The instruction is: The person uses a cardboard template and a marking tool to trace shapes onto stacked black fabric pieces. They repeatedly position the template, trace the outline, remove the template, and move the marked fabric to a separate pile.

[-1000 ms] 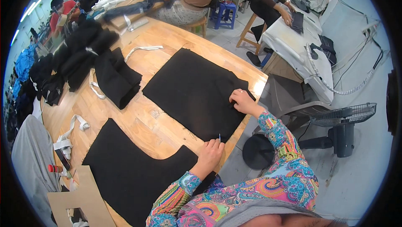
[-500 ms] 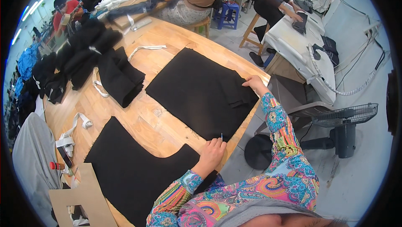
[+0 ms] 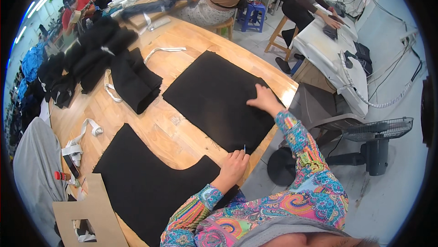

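Observation:
A stack or piece of black cloth (image 3: 214, 96), roughly square, lies flat near the table's right edge. My right hand (image 3: 265, 98) rests on its right side, thumb and fingers apart. By the cloth's near corner, my left hand (image 3: 233, 167) is closed around a slim pen-like tool; only its thin pale tip (image 3: 245, 147) shows past the fingers, so I cannot tell its kind. Under and beside my left wrist spreads a second black cloth piece (image 3: 150, 187), with a curved cut-out along its upper edge.
A brown card template (image 3: 102, 206) lies at the near left, by white tape (image 3: 84, 133) and a red-capped bottle (image 3: 62, 175). Black cloth bundles (image 3: 98, 55) are heaped at the far left. Right of the wooden table (image 3: 164, 124) stand a chair (image 3: 315, 105) and a fan (image 3: 376, 144). Other people work beyond.
My right hand has shifted left and inward from the cloth's right edge, letting go of it. The folded part there now lies flat. My left hand has hardly moved.

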Available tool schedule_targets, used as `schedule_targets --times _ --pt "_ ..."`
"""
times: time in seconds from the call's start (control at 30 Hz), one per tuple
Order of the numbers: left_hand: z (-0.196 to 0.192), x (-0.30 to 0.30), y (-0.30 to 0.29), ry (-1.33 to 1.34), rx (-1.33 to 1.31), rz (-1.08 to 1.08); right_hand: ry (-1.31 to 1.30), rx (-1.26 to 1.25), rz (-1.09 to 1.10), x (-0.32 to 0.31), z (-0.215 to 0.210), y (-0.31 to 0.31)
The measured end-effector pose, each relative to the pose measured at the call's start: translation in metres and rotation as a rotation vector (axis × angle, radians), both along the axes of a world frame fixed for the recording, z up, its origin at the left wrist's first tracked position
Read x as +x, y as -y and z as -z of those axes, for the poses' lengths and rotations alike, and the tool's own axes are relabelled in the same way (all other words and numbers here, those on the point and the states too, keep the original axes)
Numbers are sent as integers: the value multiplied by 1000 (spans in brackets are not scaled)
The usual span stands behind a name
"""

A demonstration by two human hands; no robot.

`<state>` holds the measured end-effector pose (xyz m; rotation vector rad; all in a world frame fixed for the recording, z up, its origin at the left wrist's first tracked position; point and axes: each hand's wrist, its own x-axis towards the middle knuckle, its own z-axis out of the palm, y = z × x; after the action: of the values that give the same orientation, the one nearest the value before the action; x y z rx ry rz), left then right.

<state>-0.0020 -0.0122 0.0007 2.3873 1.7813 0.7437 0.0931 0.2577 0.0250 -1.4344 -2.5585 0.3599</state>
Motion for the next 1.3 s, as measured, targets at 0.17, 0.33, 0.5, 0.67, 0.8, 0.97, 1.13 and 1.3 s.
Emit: schedule_targets --times 0.17,0.33,0.5,0.67,0.8,0.97,1.13,1.3 --pt "-3 2 -1 -12 -51 19 236 175 -5 -8 27 15" --pt "4 2 -2 -23 46 -3 185 214 -64 6 12 -5" --pt "-3 1 -3 -10 -32 27 85 208 182 68 -20 -78" --pt "-7 4 -5 -65 -64 33 -64 584 331 101 -1 -112" --pt "-8 1 -4 -69 -120 23 -77 115 200 57 27 -55" --pt "-1 1 -3 19 16 -14 161 76 164 42 51 -19" --pt "4 1 -4 12 10 42 150 81 197 47 42 -26" --pt "8 2 -14 -1 29 64 159 95 217 57 43 -40"
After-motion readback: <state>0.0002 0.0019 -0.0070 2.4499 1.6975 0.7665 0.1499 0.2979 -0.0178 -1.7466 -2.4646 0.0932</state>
